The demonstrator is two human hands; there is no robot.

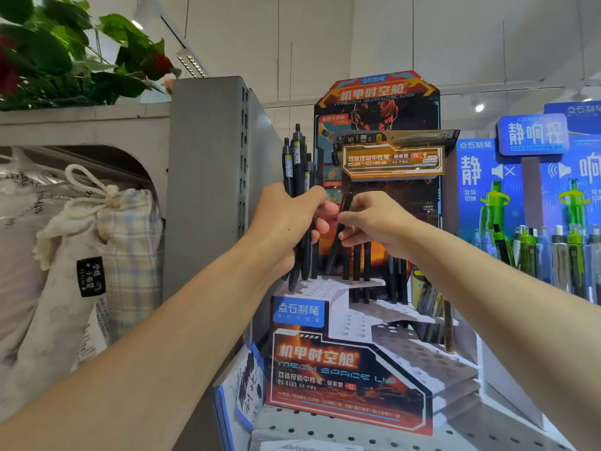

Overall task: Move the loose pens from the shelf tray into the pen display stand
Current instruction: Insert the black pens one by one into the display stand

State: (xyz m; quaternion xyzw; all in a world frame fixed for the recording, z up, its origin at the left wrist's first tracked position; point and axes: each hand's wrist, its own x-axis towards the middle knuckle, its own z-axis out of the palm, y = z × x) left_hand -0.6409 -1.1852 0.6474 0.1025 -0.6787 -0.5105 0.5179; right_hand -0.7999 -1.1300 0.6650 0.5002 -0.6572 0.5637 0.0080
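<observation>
Pens [297,164] are standing upright in your gripping left hand [286,219]; your right hand [374,222], pinching one pen [341,222], is hovering above the display stand [354,369], centre frame.

Both my forearms are bare, no sleeves, watch or bands showing; my left hand [286,219] and right hand [377,222] wear no gloves or rings.

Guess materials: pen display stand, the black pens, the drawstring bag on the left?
Pen display stand: looks like printed cardboard, slightly glossy; flat folded panels, punched hole tiers.
Black pens gripped by the left hand: likely matte plastic; uniform dull barrels with stickers.
Drawstring bag: woven fabric, probably cotton; plaid weave, soft folds, knotted cord.
</observation>
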